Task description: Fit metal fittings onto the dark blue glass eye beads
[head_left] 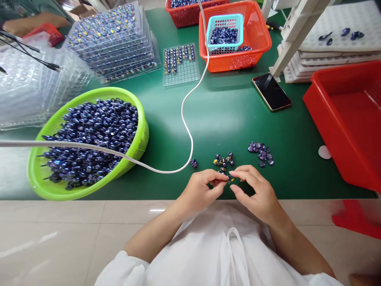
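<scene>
Thumb and index finger of my left hand [205, 188] pinch a small dark part with a yellow bit [232, 180] near the table's front edge. Just to the right, my right hand [256, 192] has its thumb and fingers apart around that part, with no object visible between them. Beyond my fingertips sits a small group of dark beads with gold pieces [224, 160]. Flat dark purple pieces [261, 153] lie to the right of it, and a tiny dark cluster [194, 163] to the left.
A green basket [143, 137] of dark blue pieces stands left. A white cable [187, 127] crosses the green table [160, 115]. Behind are stacked trays [119, 43], a half-filled tray [187, 73] and an orange basket [256, 31]. A phone [272, 92] and red bin [330, 119] are right.
</scene>
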The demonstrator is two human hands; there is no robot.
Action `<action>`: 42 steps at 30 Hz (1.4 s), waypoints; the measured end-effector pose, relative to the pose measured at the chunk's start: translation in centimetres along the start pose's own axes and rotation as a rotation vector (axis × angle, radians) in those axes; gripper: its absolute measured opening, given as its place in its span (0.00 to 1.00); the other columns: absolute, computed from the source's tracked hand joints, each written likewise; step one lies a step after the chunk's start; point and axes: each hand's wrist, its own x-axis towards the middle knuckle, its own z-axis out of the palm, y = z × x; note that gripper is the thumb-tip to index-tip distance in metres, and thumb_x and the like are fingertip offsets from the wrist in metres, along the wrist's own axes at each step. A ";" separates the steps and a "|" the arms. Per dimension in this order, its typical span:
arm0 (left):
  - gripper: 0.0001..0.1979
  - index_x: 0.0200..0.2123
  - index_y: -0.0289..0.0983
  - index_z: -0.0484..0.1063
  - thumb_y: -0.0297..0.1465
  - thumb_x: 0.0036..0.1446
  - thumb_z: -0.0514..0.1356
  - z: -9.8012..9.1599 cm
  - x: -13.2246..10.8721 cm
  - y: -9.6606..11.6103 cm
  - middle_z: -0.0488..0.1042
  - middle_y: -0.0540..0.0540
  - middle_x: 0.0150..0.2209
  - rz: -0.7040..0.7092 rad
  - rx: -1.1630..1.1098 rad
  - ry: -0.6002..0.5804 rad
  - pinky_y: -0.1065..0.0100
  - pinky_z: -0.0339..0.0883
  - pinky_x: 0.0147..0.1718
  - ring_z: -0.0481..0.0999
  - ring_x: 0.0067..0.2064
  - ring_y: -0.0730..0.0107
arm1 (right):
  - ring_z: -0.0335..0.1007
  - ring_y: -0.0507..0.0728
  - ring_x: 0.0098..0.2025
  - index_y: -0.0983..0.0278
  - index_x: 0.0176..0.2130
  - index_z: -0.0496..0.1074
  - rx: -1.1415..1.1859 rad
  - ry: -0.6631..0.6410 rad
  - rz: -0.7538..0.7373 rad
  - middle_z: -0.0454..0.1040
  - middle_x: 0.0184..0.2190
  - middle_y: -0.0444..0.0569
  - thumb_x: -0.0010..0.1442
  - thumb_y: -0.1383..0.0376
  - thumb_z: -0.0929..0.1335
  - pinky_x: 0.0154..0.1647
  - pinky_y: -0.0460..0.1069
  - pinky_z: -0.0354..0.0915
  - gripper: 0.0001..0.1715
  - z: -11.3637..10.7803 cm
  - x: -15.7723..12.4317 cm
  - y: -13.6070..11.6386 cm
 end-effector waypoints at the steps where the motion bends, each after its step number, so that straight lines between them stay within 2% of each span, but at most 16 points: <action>1: 0.07 0.38 0.35 0.80 0.27 0.58 0.62 0.0 -0.1 0.2 0.81 0.44 0.33 -0.007 0.008 -0.006 0.71 0.70 0.31 0.77 0.32 0.70 | 0.73 0.57 0.46 0.58 0.51 0.71 -0.004 -0.010 -0.015 0.73 0.46 0.50 0.64 0.66 0.69 0.46 0.53 0.72 0.15 -0.1 0.0 -0.1; 5: 0.06 0.37 0.36 0.76 0.25 0.58 0.60 -0.1 -0.8 0.9 0.80 0.46 0.32 0.032 0.094 -0.064 0.72 0.69 0.30 0.77 0.32 0.70 | 0.71 0.57 0.41 0.58 0.43 0.71 -0.026 -0.070 -0.088 0.72 0.37 0.48 0.65 0.70 0.68 0.41 0.54 0.71 0.07 -0.4 0.1 -0.5; 10: 0.09 0.41 0.38 0.75 0.23 0.62 0.57 -1.0 -1.9 0.3 0.80 0.45 0.34 0.190 0.235 -0.140 0.68 0.71 0.36 0.78 0.36 0.68 | 0.68 0.58 0.40 0.59 0.39 0.71 -0.104 -0.185 -0.162 0.72 0.36 0.48 0.62 0.74 0.68 0.41 0.56 0.67 0.10 -0.5 0.0 -0.3; 12: 0.08 0.42 0.38 0.75 0.24 0.62 0.58 -1.8 -2.0 -0.6 0.79 0.43 0.37 0.236 0.302 -0.063 0.66 0.72 0.39 0.78 0.40 0.65 | 0.67 0.59 0.41 0.59 0.38 0.71 -0.094 -0.192 -0.157 0.72 0.36 0.48 0.61 0.75 0.67 0.42 0.57 0.67 0.10 -0.6 -0.1 -0.1; 16: 0.08 0.46 0.39 0.75 0.27 0.63 0.60 -3.9 -1.3 -2.8 0.76 0.41 0.42 0.282 0.562 0.238 0.59 0.73 0.45 0.77 0.46 0.59 | 0.67 0.58 0.40 0.60 0.36 0.68 -0.009 -0.156 -0.093 0.69 0.34 0.47 0.61 0.75 0.66 0.42 0.56 0.66 0.10 -0.9 0.0 -0.2; 18: 0.08 0.45 0.39 0.75 0.28 0.63 0.61 -4.7 -0.6 -3.6 0.76 0.42 0.41 0.293 0.659 0.292 0.59 0.74 0.44 0.77 0.44 0.60 | 0.66 0.58 0.39 0.60 0.35 0.67 0.022 -0.125 -0.071 0.69 0.33 0.47 0.62 0.75 0.66 0.41 0.56 0.66 0.10 -0.8 0.1 -0.3; 26: 0.04 0.39 0.39 0.74 0.27 0.63 0.59 -5.3 0.5 -4.0 0.77 0.44 0.39 0.319 0.820 0.273 0.64 0.73 0.37 0.78 0.40 0.64 | 0.67 0.58 0.40 0.59 0.35 0.67 0.047 -0.090 -0.018 0.69 0.33 0.47 0.63 0.73 0.66 0.41 0.55 0.66 0.09 -0.2 0.1 -0.7; 32: 0.05 0.35 0.39 0.73 0.25 0.62 0.58 -5.3 0.5 -4.5 0.79 0.45 0.37 0.341 0.777 0.308 0.64 0.73 0.38 0.79 0.38 0.65 | 0.67 0.58 0.40 0.59 0.35 0.67 0.056 -0.096 -0.015 0.70 0.34 0.47 0.63 0.73 0.67 0.41 0.55 0.66 0.09 -0.2 0.1 -0.6; 37: 0.04 0.37 0.38 0.74 0.26 0.64 0.58 -5.6 0.4 -4.6 0.80 0.44 0.37 0.358 0.778 0.282 0.61 0.74 0.42 0.79 0.41 0.62 | 0.67 0.57 0.40 0.59 0.34 0.67 0.068 -0.099 -0.025 0.70 0.33 0.46 0.63 0.73 0.67 0.42 0.55 0.66 0.09 -0.2 0.3 -0.7; 42: 0.04 0.41 0.39 0.75 0.30 0.64 0.60 -6.6 0.3 -5.0 0.81 0.42 0.39 0.379 0.792 0.233 0.60 0.74 0.42 0.79 0.42 0.60 | 0.67 0.56 0.40 0.60 0.34 0.67 0.087 -0.113 -0.010 0.70 0.33 0.46 0.63 0.73 0.67 0.42 0.54 0.66 0.09 0.0 0.3 -0.6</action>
